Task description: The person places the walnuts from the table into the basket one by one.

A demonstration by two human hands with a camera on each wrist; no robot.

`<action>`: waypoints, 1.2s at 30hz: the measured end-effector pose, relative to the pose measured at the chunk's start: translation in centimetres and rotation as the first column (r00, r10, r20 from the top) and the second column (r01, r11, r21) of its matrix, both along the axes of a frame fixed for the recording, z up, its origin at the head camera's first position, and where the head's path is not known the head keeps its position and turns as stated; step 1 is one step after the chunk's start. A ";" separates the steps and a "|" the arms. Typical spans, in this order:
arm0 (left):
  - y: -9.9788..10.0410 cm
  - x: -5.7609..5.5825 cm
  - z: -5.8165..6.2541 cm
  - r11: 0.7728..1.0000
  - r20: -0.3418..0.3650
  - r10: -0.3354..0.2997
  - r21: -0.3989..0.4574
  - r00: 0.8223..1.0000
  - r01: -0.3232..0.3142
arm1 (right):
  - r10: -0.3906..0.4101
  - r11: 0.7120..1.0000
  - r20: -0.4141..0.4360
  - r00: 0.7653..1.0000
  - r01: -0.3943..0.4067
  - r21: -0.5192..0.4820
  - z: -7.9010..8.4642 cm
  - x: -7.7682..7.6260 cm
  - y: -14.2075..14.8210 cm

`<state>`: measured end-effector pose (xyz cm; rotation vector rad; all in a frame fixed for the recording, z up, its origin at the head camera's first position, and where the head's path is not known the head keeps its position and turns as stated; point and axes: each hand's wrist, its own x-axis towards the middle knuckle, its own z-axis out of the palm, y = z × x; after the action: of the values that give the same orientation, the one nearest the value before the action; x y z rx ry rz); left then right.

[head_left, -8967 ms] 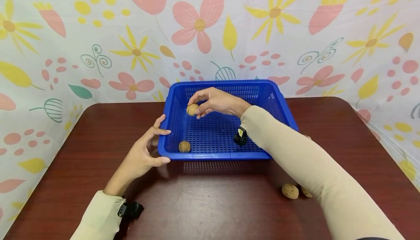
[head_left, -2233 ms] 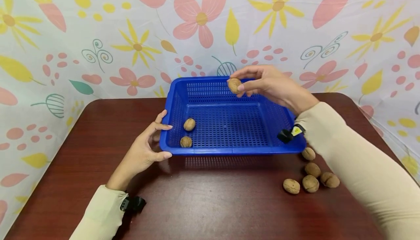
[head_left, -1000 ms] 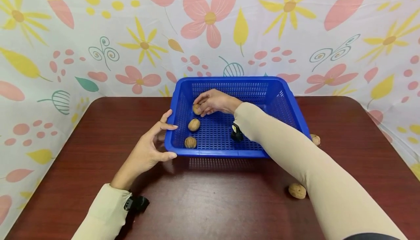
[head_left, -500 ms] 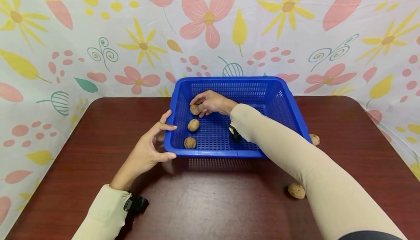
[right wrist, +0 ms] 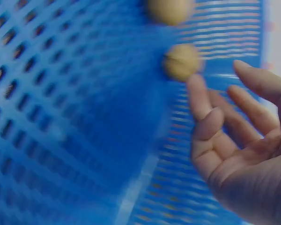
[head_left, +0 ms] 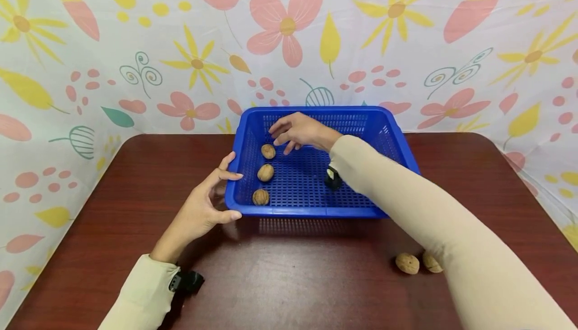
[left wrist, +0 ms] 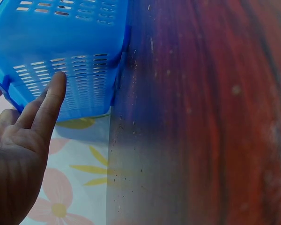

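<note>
A blue plastic basket [head_left: 311, 212] with slotted sides stands on the table. My left hand [head_left: 200, 207] holds its left end, thumb at the front corner and a finger over the side rim. In the left wrist view, other fingers [left wrist: 51, 101] lie along the slotted outer wall. Along the basket's left side inside, three walnuts form a row: a far walnut [head_left: 268, 151], a middle walnut [head_left: 265, 172] and a near walnut [head_left: 260, 197]. My right hand [head_left: 300, 132] hovers just right of the far walnut, fingers loosely bent and holding nothing.
On the dark red-brown table [head_left: 289, 275], a loose walnut [head_left: 407, 263] lies at the front right beside another walnut [head_left: 432, 262], partly hidden by my right sleeve [head_left: 406, 199]. A flower-patterned cloth [head_left: 289, 44] hangs behind the table.
My right hand carried a walnut to the basket's far left, set it down behind the other two, then let go and rose slightly to the right. My left hand keeps its place.
</note>
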<state>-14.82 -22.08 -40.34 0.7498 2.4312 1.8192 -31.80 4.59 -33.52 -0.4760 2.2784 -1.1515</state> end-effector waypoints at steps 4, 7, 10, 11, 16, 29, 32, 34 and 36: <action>-0.1 0.2 0.0 1.000 0.003 0.009 -0.006 1.000 -0.009 | 0.016 1.000 -0.044 0.999 -0.015 0.011 2.9 1.5 2.6; -0.1 0.3 0.0 1.000 0.012 0.011 -0.008 1.000 -0.011 | 0.016 1.000 -0.081 0.997 -0.014 0.018 5.0 2.8 5.1; -0.1 0.3 -0.2 1.000 0.016 0.008 -0.008 1.000 -0.007 | -0.013 0.999 -0.109 0.994 0.016 0.031 6.8 4.3 7.8; -0.1 0.3 -0.2 1.000 0.019 0.008 -0.006 1.000 -0.008 | -0.023 0.999 -0.119 0.993 0.027 0.036 7.2 4.9 8.7; -0.3 0.3 -0.1 1.000 0.023 0.026 -0.011 0.999 -0.026 | -0.080 0.993 -0.190 0.979 0.096 0.075 8.7 8.0 13.3; -0.2 0.2 0.1 0.999 0.017 0.032 -0.026 0.999 -0.032 | -0.338 0.937 -0.255 0.906 0.350 0.005 4.5 17.1 25.9; 0.0 0.2 0.1 0.999 0.013 0.025 -0.021 1.000 -0.024 | -0.383 0.919 -0.219 0.897 0.395 0.008 2.5 19.2 27.8; 0.0 0.2 0.2 0.999 0.010 0.025 -0.021 1.000 -0.025 | -0.410 0.907 -0.203 0.889 0.421 0.010 1.5 20.3 28.9; 0.0 0.2 0.2 1.000 0.009 0.025 -0.018 1.000 -0.025 | -0.434 0.897 -0.189 0.881 0.443 0.006 0.6 21.2 29.8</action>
<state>-14.61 -22.05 -40.15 0.7113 2.4592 1.8033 -10.57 34.37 -32.95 -0.0381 2.6572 -1.3013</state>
